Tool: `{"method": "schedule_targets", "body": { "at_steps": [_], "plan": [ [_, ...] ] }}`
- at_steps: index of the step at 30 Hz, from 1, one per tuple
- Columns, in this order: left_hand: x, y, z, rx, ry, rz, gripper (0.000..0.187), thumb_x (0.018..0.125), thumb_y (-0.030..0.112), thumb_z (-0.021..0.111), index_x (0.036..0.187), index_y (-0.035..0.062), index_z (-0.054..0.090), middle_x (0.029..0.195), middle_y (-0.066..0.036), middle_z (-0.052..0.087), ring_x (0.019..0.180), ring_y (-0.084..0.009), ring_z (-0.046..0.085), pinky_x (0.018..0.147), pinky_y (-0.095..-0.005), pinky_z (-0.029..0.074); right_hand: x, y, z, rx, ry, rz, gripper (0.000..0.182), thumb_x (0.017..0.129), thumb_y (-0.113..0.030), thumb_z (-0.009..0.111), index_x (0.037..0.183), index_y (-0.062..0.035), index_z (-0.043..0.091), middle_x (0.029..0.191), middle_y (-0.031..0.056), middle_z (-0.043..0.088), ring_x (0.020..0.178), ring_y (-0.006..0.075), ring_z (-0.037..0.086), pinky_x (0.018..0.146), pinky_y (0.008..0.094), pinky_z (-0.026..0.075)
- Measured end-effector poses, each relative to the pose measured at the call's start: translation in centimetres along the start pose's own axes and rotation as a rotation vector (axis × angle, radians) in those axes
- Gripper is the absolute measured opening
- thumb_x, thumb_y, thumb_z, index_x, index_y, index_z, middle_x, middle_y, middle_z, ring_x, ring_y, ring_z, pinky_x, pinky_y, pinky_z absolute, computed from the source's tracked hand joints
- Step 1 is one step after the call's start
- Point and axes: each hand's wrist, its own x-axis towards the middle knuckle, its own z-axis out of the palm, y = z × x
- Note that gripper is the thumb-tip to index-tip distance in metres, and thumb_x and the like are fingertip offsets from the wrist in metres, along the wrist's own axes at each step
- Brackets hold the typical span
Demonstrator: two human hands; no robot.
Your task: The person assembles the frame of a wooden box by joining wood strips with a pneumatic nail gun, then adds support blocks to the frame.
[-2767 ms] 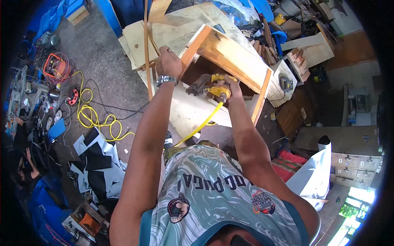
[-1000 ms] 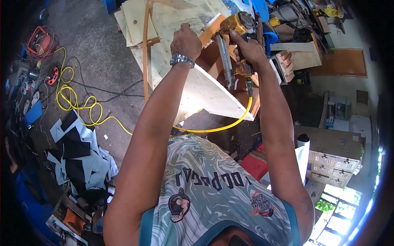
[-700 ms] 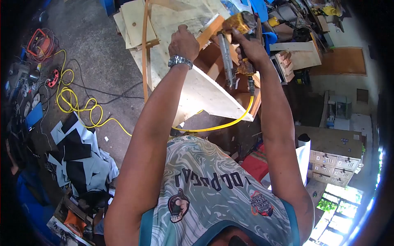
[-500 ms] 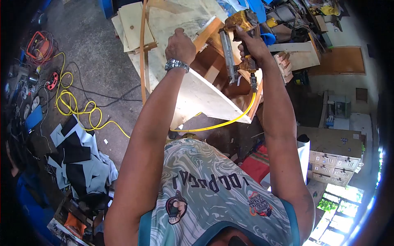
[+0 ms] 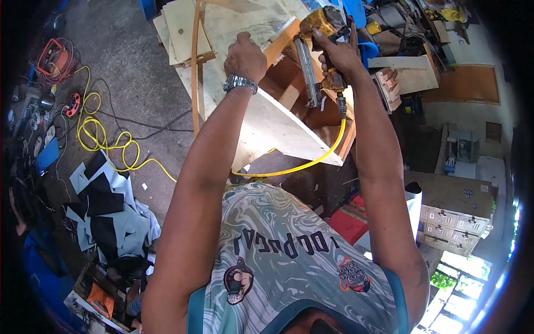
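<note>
My right hand is wrapped round the handle of a worn yellow and black nail gun. Its long magazine points down over an open wooden box with reddish-brown inner faces. A yellow air hose runs from the base of the handle. My left hand, with a metal watch at the wrist, lies against the pale plywood panel on the box's near side. Its fingers are curled and mostly hidden behind the back of the hand, so whatever they grip cannot be seen.
Plywood pieces and a thin wooden strip lie left of the box. Loops of yellow hose and dark cords cross the floor. Black and white scraps are piled at left; a drawer cabinet stands at right.
The nail gun and my right hand have shifted slightly up and left, with the gun tilted a little differently. My left hand stays almost where it was. The view has shifted slightly.
</note>
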Motion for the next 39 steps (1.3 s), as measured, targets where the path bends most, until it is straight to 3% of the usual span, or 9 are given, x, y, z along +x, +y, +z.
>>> {"method": "schedule_targets", "body": {
  "at_steps": [5,16,19,22,25,32,36,38,39],
  "plan": [
    [0.0,-0.1,0.1,-0.012,0.021,0.018,0.027,0.096,0.02,0.047,0.116,0.0032,0.056,0.092,-0.025,0.068,0.087,-0.0433,0.066,0.076,-0.0532,0.052,0.4,-0.3,-0.4,-0.036,-0.032,-0.011,0.074,0.083,-0.069,0.063,0.099,0.0027,0.069,0.068,0.0045,0.062,0.058,0.0119,0.062,0.056,0.029,0.052],
    [0.0,-0.2,0.2,-0.022,0.058,0.047,0.027,0.095,0.019,0.049,0.116,0.003,0.055,0.092,-0.025,0.068,0.088,-0.0433,0.065,0.078,-0.0538,0.051,1.5,-0.1,-0.4,0.027,-0.029,0.011,0.064,0.085,-0.064,0.065,0.093,-0.0005,0.066,0.065,0.0014,0.057,0.053,0.0112,0.057,0.051,0.0283,0.05],
    [0.4,0.5,-0.5,0.002,-0.101,-0.108,0.03,0.091,0.019,0.054,0.117,0.0042,0.058,0.105,-0.018,0.068,0.1,-0.0378,0.064,0.085,-0.0502,0.052,1.5,-0.3,-0.2,0.033,-0.004,0.006,0.062,0.086,-0.063,0.065,0.093,-0.0011,0.066,0.065,0.0017,0.057,0.053,0.011,0.056,0.05,0.0282,0.05],
    [0.1,0.0,0.0,-0.02,0.028,0.033,0.027,0.096,0.019,0.048,0.115,0.0026,0.056,0.091,-0.026,0.068,0.087,-0.0445,0.065,0.077,-0.054,0.051,1.2,-0.3,-0.1,-0.006,0.014,0.02,0.062,0.086,-0.063,0.064,0.093,-0.0015,0.066,0.066,0.002,0.057,0.054,0.0106,0.057,0.051,0.0285,0.05],
    [0.1,0.3,-0.2,-0.002,-0.043,-0.021,0.029,0.093,0.018,0.052,0.118,0.0042,0.056,0.1,-0.02,0.068,0.098,-0.0383,0.064,0.083,-0.0512,0.052,1.3,0.4,-0.4,0.018,0.002,0.009,0.063,0.086,-0.065,0.063,0.092,-0.0016,0.067,0.066,0.0024,0.058,0.054,0.0101,0.057,0.052,0.0286,0.05],
    [0.2,-0.1,0.3,0.009,-0.005,0.02,0.029,0.093,0.018,0.052,0.116,0.0019,0.056,0.096,-0.022,0.068,0.094,-0.0412,0.064,0.08,-0.0512,0.052,1.0,0.9,0.7,-0.112,0.011,0.0,0.069,0.083,-0.067,0.064,0.089,0.0008,0.069,0.068,0.0032,0.06,0.056,0.012,0.06,0.053,0.0285,0.05],
    [0.3,-0.3,0.4,-0.042,0.03,0.052,0.027,0.092,0.018,0.052,0.112,0.0004,0.058,0.096,-0.024,0.067,0.094,-0.043,0.063,0.081,-0.0509,0.052,-1.0,1.3,0.0,-0.06,0.039,0.025,0.063,0.085,-0.064,0.065,0.082,-0.0012,0.067,0.065,0.0041,0.06,0.06,0.011,0.06,0.056,0.0276,0.048],
    [0.2,-0.6,0.8,-0.079,0.096,0.162,0.028,0.092,0.019,0.054,0.112,0.0004,0.059,0.097,-0.024,0.067,0.094,-0.0428,0.063,0.082,-0.0508,0.051,-6.3,1.3,-2.7,-0.254,0.173,-0.038,0.054,0.086,-0.058,0.067,0.086,-0.0039,0.068,0.064,0.0032,0.058,0.059,0.0095,0.057,0.057,0.0258,0.046],
    [0.3,-0.9,1.0,-0.095,0.13,0.214,0.028,0.091,0.019,0.055,0.111,0.0004,0.059,0.098,-0.024,0.067,0.094,-0.0427,0.062,0.083,-0.0507,0.051,-9.8,1.7,-4.2,-0.121,0.134,-0.014,0.049,0.088,-0.052,0.068,0.098,-0.0041,0.069,0.065,0.0029,0.057,0.06,0.0084,0.054,0.057,0.0245,0.043]
  ]
}}
